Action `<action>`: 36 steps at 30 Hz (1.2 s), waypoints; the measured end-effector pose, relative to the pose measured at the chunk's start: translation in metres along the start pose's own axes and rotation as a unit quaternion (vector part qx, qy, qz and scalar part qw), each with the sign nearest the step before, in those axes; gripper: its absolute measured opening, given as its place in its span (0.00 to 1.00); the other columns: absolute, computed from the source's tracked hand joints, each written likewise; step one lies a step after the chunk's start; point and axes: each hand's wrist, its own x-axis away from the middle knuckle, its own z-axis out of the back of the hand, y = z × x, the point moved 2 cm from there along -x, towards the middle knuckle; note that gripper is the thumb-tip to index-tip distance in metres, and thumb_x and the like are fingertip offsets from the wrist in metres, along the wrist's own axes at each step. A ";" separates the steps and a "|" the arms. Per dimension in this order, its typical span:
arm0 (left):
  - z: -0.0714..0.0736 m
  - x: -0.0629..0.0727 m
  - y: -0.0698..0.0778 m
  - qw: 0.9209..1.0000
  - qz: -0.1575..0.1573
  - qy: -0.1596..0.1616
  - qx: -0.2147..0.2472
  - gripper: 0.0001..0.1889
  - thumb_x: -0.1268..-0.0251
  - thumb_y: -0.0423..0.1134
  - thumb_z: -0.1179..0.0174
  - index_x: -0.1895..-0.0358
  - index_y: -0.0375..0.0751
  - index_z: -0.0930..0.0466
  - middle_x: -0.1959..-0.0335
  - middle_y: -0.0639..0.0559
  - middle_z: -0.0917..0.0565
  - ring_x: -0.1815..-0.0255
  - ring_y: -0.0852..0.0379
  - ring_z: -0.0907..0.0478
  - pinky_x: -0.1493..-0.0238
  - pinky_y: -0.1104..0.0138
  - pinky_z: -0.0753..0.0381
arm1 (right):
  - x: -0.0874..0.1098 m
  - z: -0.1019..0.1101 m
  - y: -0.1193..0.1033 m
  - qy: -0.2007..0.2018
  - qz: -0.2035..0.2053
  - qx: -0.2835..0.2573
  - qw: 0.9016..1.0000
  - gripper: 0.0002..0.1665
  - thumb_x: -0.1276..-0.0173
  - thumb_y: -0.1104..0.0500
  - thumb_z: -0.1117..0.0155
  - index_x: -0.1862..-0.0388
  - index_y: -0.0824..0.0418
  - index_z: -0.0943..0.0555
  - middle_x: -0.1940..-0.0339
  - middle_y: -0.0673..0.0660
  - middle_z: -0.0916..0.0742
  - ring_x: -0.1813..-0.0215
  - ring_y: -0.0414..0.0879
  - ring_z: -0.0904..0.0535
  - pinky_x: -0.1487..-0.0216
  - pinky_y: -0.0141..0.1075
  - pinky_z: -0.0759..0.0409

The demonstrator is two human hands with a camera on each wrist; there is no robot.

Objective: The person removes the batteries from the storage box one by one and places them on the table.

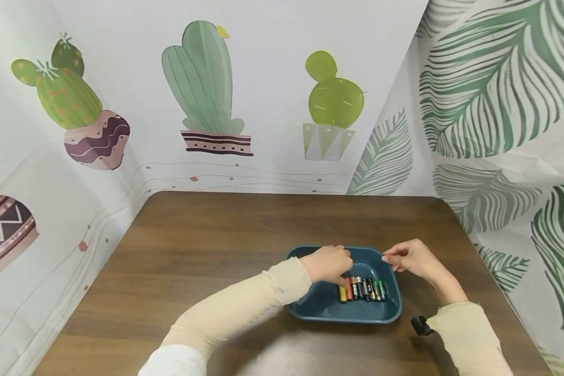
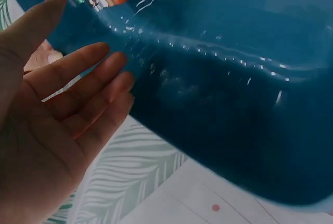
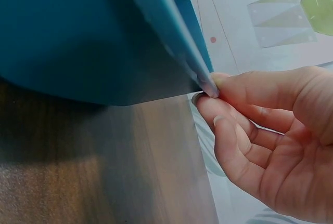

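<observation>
A dark blue plastic basin (image 1: 343,319) stands on the table toward the right. Inside it, several batteries (image 1: 367,289) lie side by side in a row, with a yellow one (image 1: 342,294) at the left end. My left hand (image 1: 328,263) is over the basin, its thumb close to the yellow end of the row. In the left wrist view the fingers (image 2: 99,115) are spread loosely and the palm holds nothing. At the basin's far right corner, my right hand (image 1: 413,257) pinches the rim (image 3: 179,42) between thumb and fingertips.
The brown wooden table (image 1: 207,235) extends left of the basin, with its right edge beyond my right arm. A black strapped device (image 1: 421,326) sits at the right sleeve. Behind the table hangs a white cloth (image 1: 272,94) printed with cacti and leaves.
</observation>
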 end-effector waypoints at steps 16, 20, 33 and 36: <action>-0.013 -0.009 0.017 0.999 0.030 -0.037 0.024 0.17 0.52 0.59 0.29 0.61 0.56 0.16 0.67 0.63 0.19 0.64 0.62 0.26 0.62 0.71 0.25 | 0.001 -0.001 0.000 0.001 0.005 -0.008 1.000 0.12 0.39 0.64 0.32 0.62 0.74 0.16 0.75 0.58 0.14 0.74 0.51 0.18 0.71 0.41 0.18; -0.015 -0.010 0.017 0.998 0.038 -0.039 0.022 0.20 0.53 0.59 0.29 0.58 0.56 0.15 0.66 0.62 0.18 0.65 0.62 0.25 0.62 0.71 0.24 | 0.001 -0.001 -0.001 0.001 0.004 -0.006 1.000 0.12 0.39 0.64 0.32 0.62 0.74 0.16 0.75 0.58 0.14 0.74 0.51 0.18 0.71 0.41 0.18; -0.019 -0.012 0.020 0.998 0.047 -0.045 0.010 0.24 0.54 0.61 0.30 0.53 0.56 0.16 0.63 0.62 0.17 0.64 0.62 0.24 0.63 0.70 0.22 | 0.000 0.000 -0.001 0.007 0.010 -0.004 1.000 0.10 0.39 0.65 0.32 0.63 0.74 0.15 0.77 0.57 0.14 0.75 0.51 0.18 0.71 0.45 0.18; -0.018 -0.012 0.021 0.998 0.046 -0.044 0.012 0.24 0.55 0.61 0.29 0.54 0.57 0.16 0.64 0.63 0.17 0.65 0.62 0.24 0.64 0.70 0.23 | 0.000 0.000 0.000 0.009 0.013 -0.004 1.000 0.10 0.39 0.66 0.33 0.64 0.74 0.15 0.77 0.57 0.14 0.75 0.52 0.18 0.71 0.45 0.18</action>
